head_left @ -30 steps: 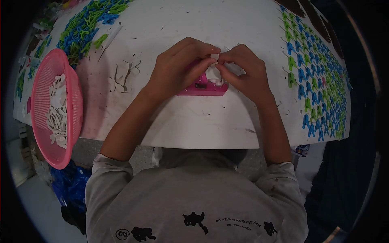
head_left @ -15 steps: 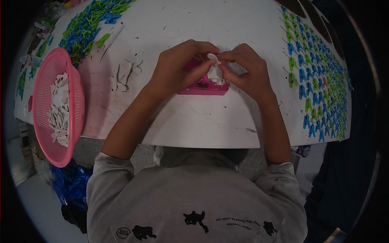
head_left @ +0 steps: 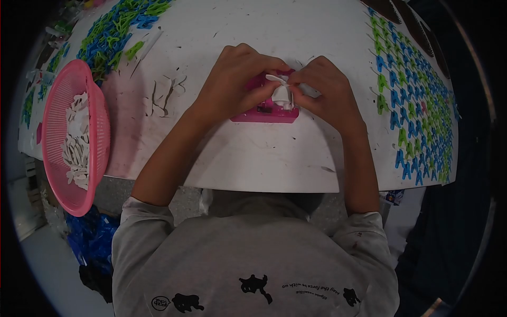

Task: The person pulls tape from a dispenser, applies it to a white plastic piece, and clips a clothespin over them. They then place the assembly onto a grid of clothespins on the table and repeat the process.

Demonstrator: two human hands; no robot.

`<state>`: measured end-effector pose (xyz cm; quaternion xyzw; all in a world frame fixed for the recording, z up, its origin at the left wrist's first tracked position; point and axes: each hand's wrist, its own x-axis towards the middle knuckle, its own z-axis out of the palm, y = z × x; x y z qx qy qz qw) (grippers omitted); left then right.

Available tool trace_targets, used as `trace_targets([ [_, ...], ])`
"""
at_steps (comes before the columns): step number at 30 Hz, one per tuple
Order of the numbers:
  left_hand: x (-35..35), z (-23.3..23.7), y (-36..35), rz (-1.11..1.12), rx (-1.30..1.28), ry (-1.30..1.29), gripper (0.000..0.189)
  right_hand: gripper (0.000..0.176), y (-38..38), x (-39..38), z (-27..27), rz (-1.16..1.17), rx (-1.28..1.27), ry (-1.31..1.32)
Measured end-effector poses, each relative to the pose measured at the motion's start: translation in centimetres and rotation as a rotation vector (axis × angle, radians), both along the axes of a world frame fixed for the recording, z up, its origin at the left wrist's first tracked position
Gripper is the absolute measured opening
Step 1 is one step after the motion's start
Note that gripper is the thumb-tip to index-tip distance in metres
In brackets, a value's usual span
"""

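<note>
A small white piece [head_left: 282, 95] with thin flaps at its top stands over a bright pink block-like holder [head_left: 264, 118] on the table. Its exact kind cannot be made out. My left hand [head_left: 232, 82] pinches a flap of it from the left, thumb and forefinger closed. From the right, my right hand [head_left: 326, 92] grips the upper part of the same piece between thumb and fingers. The fingers partly cover the piece and the back of the holder.
At left, a pink mesh basket [head_left: 105, 127] holds several white strips. Loose thin scraps [head_left: 163, 98] lie beside it. Green and blue clips [head_left: 111, 39] are piled at back left; rows of similar clips [head_left: 417, 116] cover the right side. The table's front edge runs near my body.
The upright flap on the white piece has been bent down toward the left. My left hand has shifted slightly up; the right fingers have moved in closer on the piece.
</note>
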<state>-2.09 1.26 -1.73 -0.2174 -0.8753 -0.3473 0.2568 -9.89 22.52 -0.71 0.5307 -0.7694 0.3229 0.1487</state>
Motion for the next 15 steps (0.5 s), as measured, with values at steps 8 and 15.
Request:
trace_targets([
  [8, 0.12, 0.31, 0.08, -0.019, 0.03, -0.05, 0.03, 0.019, 0.19, 0.31, 0.58, -0.013, 0.056, -0.007],
  [15, -0.16, -0.08, -0.49, -0.041, -0.015, -0.052, 0.021, 0.018, 0.58, 0.26, 0.54, -0.036, 0.102, -0.028],
])
